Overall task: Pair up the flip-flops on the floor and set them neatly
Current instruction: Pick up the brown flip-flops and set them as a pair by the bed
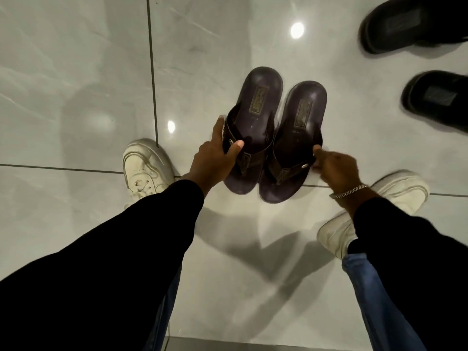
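Observation:
Two dark brown flip-flops lie side by side on the glossy grey tile floor, heels pointing away from me. My left hand [215,158] grips the strap and outer edge of the left flip-flop [255,115]. On the other side, my right hand [331,165] pinches the outer strap of the right flip-flop [298,130]. The two soles touch along their inner edges. The right one sits slightly nearer to me than the left.
Two black slides lie at the upper right, one [410,24] above the other [438,97]. My white sneakers stand at left [144,168] and right [379,206] of the pair. Dark grout lines cross the floor [76,72].

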